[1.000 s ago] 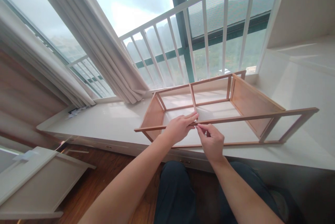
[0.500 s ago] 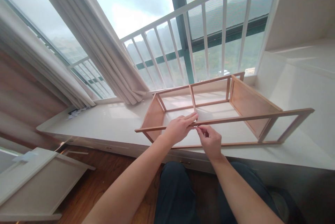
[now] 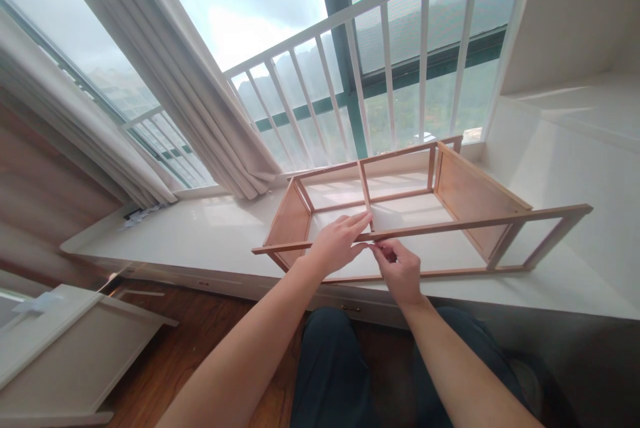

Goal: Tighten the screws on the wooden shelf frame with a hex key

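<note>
Hands (image 3: pixel 340 241) (image 3: pixel 400 268) still pinch wooden frame (image 3: pixel 450 227) rail; view shifted slightly left.

One view only, from your head, looking forward and down. It sits close above your left hand (image 3: pixel 336 243) and right hand (image 3: pixel 400 269) at the wooden frame (image 3: pixel 450 188) on the white sill (image 3: pixel 200 235), facing the window railing (image 3: pixel 350 81) beyond.

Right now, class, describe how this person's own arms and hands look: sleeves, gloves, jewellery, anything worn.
Both forearms are bare, with no sleeves in view. The left hand and right hand wear no gloves, and no rings, watch or bracelets show. Dark trousers cover the legs below.
</note>
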